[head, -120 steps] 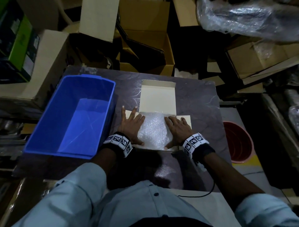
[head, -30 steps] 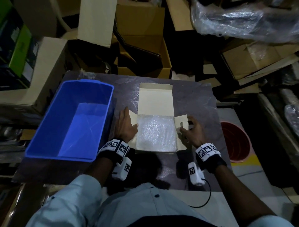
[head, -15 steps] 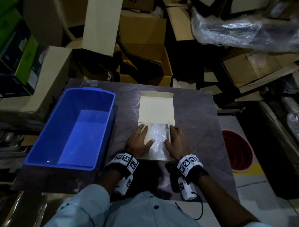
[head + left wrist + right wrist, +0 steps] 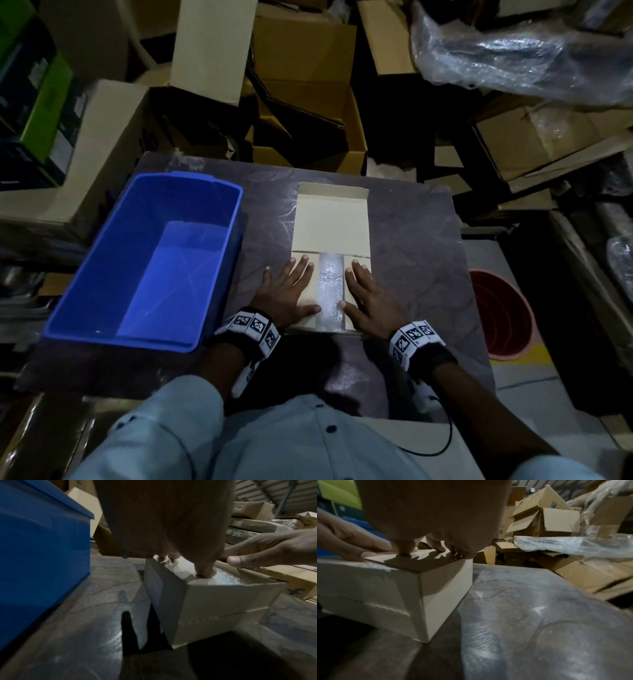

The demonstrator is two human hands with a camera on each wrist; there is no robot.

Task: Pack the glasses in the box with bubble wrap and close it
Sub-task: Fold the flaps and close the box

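A small beige cardboard box stands in the middle of the dark table, its lid lying open toward the far side. Both side flaps are folded inward. My left hand presses flat on the left flap, and my right hand presses flat on the right flap. Between the flaps a strip of bubble wrap shows. The glasses are hidden under it. In the left wrist view my thumb pushes down at the flap's near corner of the box.
A blue plastic bin stands close to the left of the box. A red bucket sits on the floor to the right of the table. Open cartons and a plastic sheet crowd the far side.
Both hands folded the side flaps inward over the bubble wrap and now press them flat. Only a narrow strip of wrap still shows.
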